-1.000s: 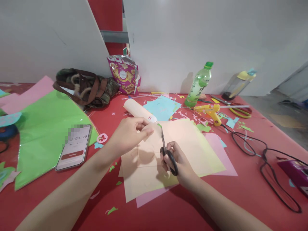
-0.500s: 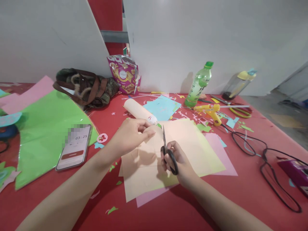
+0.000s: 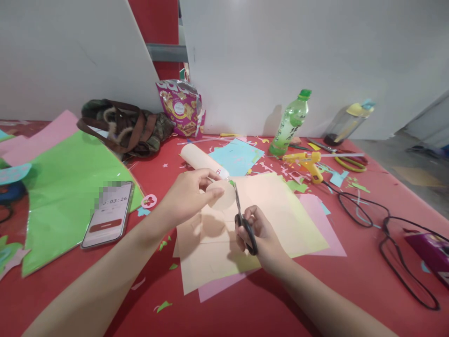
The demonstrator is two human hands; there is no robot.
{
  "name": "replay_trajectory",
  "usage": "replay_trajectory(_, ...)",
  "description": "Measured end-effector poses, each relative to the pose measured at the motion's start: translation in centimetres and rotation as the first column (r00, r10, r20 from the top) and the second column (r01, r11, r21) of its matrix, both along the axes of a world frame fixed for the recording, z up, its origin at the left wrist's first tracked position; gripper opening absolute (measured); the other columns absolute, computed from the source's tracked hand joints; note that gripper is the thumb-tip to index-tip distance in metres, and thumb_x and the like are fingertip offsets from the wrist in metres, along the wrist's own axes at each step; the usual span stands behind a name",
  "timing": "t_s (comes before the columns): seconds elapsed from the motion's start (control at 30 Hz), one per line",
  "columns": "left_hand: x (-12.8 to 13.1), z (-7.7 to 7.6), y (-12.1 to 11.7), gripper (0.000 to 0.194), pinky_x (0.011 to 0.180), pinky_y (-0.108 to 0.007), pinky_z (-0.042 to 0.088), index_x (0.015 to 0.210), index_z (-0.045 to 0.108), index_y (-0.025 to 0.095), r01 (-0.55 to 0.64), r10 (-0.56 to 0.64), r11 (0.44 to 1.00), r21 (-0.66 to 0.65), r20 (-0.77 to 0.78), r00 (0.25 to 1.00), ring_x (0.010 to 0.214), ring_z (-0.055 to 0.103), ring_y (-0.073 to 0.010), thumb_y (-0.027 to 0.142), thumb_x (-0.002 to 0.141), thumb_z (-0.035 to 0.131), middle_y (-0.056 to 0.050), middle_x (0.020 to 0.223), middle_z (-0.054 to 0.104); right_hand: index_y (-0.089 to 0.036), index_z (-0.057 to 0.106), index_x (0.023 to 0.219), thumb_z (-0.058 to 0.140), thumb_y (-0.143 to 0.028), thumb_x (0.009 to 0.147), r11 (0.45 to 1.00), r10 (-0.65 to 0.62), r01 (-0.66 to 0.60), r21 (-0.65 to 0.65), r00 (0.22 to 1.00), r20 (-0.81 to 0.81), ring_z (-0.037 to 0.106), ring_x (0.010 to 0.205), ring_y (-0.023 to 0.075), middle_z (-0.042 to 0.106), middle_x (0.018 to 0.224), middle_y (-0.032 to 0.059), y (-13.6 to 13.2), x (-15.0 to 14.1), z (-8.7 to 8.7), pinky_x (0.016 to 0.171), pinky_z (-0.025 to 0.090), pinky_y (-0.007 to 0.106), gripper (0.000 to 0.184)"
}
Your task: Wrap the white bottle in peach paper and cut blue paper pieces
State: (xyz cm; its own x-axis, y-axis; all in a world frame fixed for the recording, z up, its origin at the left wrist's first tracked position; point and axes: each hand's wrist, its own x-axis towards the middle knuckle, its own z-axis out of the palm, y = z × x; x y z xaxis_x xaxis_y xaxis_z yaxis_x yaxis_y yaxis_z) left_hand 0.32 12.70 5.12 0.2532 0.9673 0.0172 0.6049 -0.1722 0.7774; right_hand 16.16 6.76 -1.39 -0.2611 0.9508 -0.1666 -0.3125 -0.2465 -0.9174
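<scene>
Pinched between the thumb and fingers of my left hand is a round cream paper disc, held above the sheets. My right hand grips black-handled scissors, fingers in the loops, blades pointing away from me. The blades stand at the disc's right edge, and a small green scrap shows near their tips. Below both hands lie cream paper sheets, with a pink sheet partly under them. A white cylinder with red marks lies just beyond my left hand.
A phone rests on green sheets at left. Behind stand a bag, a snack pouch and a green bottle. At right are a yellow glue gun, its black cable and paper scraps.
The disc has turned slightly in my left hand and now shows more of its face. The scissor blades have opened and closed a little at its edge.
</scene>
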Motion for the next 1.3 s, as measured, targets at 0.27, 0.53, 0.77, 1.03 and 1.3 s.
replay_trajectory(0.27,-0.2,0.0,0.1,0.020,0.061,-0.022,0.043,0.083,0.057,0.018,-0.017,0.017,1.000,0.010,0.007,1.000,0.069,0.060,-0.0150,0.032,0.069,0.054,0.000,0.071,0.064,-0.022,0.025,0.068,0.065,-0.037,0.060,1.000,-0.013,0.012,-0.018,1.000,-0.022,0.038,0.032,0.0019,0.040,0.052,-0.0127,0.0,0.0,0.0,0.033,0.026,0.015,0.044)
replay_trajectory(0.53,-0.4,-0.2,0.3,0.024,0.061,-0.022,0.043,0.088,0.055,0.019,-0.057,0.057,0.997,0.043,-0.009,0.998,0.067,0.059,-0.0140,0.034,0.068,0.054,0.001,0.069,0.063,-0.023,0.024,0.068,0.064,-0.033,0.061,0.999,-0.017,0.016,-0.034,1.000,-0.021,0.038,0.031,0.0018,0.040,0.052,-0.0134,0.0,0.0,0.0,0.032,0.026,0.014,0.042)
replay_trajectory(0.77,-0.5,-0.3,0.4,0.032,0.062,-0.024,0.041,0.099,0.047,0.021,-0.082,0.084,0.995,0.063,-0.029,0.996,0.064,0.057,-0.0133,0.033,0.070,0.052,0.003,0.064,0.060,-0.022,0.025,0.068,0.064,-0.029,0.062,0.999,-0.042,0.041,-0.031,0.998,-0.049,0.038,0.028,0.0006,0.040,0.053,-0.0146,0.0,0.0,-0.4,0.029,0.027,0.012,0.041)
replay_trajectory(1.03,-0.5,-0.1,0.2,0.035,0.059,-0.023,0.040,0.102,0.043,0.021,0.010,-0.010,1.000,-0.003,-0.022,1.000,0.065,0.057,-0.0137,0.022,0.067,0.050,0.003,0.065,0.060,-0.023,0.026,0.072,0.064,-0.037,0.062,0.990,-0.138,0.138,-0.009,0.990,0.003,0.044,0.037,0.0026,0.042,0.058,-0.0125,0.2,-0.1,-0.5,0.033,0.030,0.013,0.042)
replay_trajectory(1.3,-0.4,-0.5,0.2,0.054,0.063,-0.026,0.042,0.113,0.037,0.023,0.157,-0.162,0.982,-0.107,-0.040,0.986,0.076,0.058,-0.0167,0.015,0.061,0.050,-0.001,0.079,0.061,-0.025,0.031,0.078,0.064,-0.026,0.064,0.965,-0.260,0.261,0.030,0.965,-0.026,0.051,0.059,0.0071,0.045,0.070,-0.0086,0.2,0.2,-1.0,0.052,0.042,0.020,0.036)
